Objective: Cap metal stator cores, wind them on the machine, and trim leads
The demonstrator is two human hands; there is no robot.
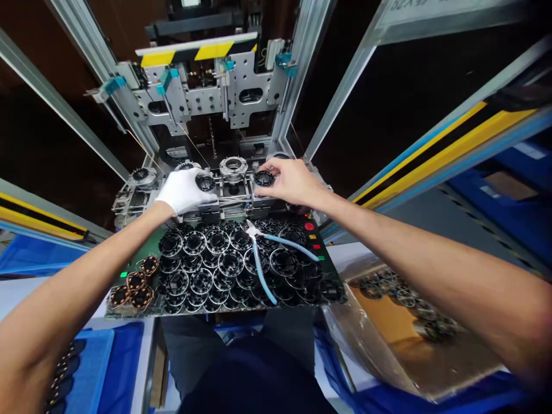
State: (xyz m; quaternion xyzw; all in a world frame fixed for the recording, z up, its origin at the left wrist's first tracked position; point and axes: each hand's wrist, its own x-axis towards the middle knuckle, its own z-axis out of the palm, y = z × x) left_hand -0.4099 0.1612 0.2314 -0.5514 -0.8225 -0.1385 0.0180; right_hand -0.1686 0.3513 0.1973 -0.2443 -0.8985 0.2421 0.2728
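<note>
My left hand [183, 190], in a white glove, is closed around a black ring-shaped stator core [206, 183] at a fixture on the machine bed. My bare right hand [293, 181] pinches a second black stator core [264, 178] over the fixture to the right. Between them stands an empty metal fixture ring [233, 167]. Below my hands a tray [129, 313] is heaped with several black stator cores [218, 264]. Blue-handled cutting pliers [263, 253] lie on top of the heap.
Several copper-wound cores [134, 287] sit at the tray's left corner. The winding machine head [207, 92] hangs above the fixtures. A plastic-lined carton [388, 322] with more cores stands at the right. Blue bins [99, 368] lie at lower left. Yellow-black guard rails flank both sides.
</note>
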